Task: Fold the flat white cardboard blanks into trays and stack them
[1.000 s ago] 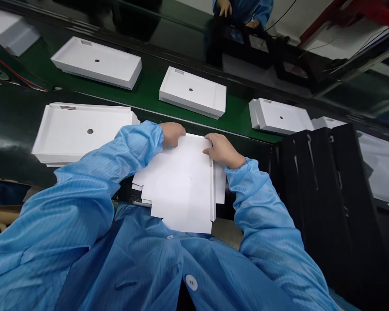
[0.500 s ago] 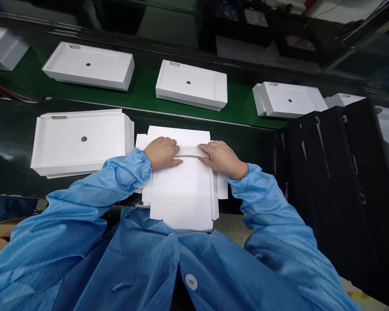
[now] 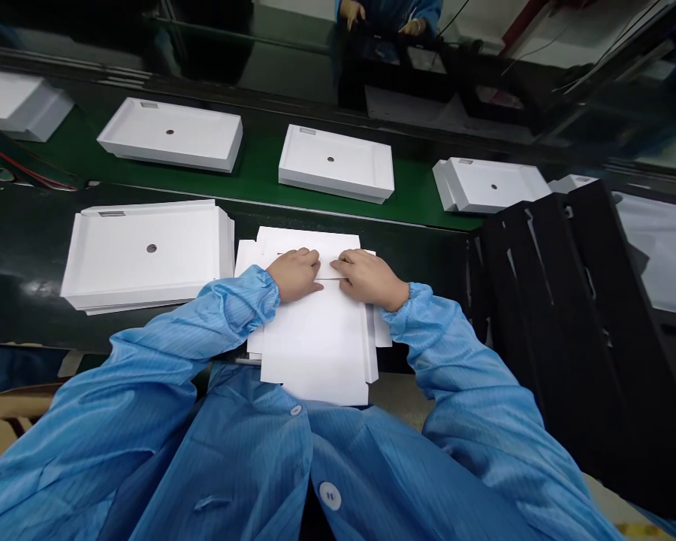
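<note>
A white cardboard blank (image 3: pixel 315 342) with a creased strip across its upper part lies in front of me, its near edge reaching my coat. My left hand (image 3: pixel 296 273) has its fingers curled over the left half of the crease, thumb below it. On the right half, my right hand (image 3: pixel 372 278) pinches the same strip between fingertips and thumb. Only a small gap separates the two hands. More white blanks show beneath, their edges sticking out at both sides. What lies under my palms is hidden.
A stack of white trays (image 3: pixel 146 255) with a round hole stands to the left. Beyond, several white boxes (image 3: pixel 338 161) line the green belt (image 3: pixel 259 161). Black panels (image 3: pixel 541 300) stand upright at the right. At the top, a co-worker's hands (image 3: pixel 352 13) show.
My hands have moved closer together along the crease. The strip, bowed up with a gap before, now lies flatter. The camera view has tilted up slightly.
</note>
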`<state>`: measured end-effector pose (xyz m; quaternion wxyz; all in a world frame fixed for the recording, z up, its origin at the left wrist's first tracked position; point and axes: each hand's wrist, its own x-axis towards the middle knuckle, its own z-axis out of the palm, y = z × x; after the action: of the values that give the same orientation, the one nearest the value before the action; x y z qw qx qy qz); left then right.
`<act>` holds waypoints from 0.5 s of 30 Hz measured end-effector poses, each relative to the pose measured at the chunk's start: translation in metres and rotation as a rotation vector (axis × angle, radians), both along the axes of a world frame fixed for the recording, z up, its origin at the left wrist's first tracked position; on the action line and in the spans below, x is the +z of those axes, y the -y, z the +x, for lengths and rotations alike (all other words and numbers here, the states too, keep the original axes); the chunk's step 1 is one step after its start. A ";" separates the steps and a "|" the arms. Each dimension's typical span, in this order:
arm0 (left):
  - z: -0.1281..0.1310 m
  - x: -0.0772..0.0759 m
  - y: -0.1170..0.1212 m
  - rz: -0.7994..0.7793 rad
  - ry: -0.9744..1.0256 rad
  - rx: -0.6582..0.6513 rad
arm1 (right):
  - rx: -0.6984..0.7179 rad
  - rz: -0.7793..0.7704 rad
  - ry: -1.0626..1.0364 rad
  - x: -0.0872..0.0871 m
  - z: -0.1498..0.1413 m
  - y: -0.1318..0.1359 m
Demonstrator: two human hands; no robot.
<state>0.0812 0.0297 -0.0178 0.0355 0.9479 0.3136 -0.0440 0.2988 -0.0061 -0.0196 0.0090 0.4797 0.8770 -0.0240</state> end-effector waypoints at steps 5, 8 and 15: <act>0.003 0.000 -0.007 0.021 0.010 -0.010 | -0.039 0.015 -0.005 -0.004 -0.007 -0.005; 0.006 -0.002 -0.011 0.040 0.001 -0.025 | -0.041 0.015 0.004 -0.003 -0.012 -0.009; 0.017 0.011 -0.026 -0.046 -0.098 -0.023 | -0.039 -0.102 0.006 0.008 -0.013 -0.029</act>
<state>0.0981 0.0555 -0.0064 0.0412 0.9471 0.3027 -0.0981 0.2863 0.0229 -0.0117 0.0356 0.4956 0.8652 -0.0674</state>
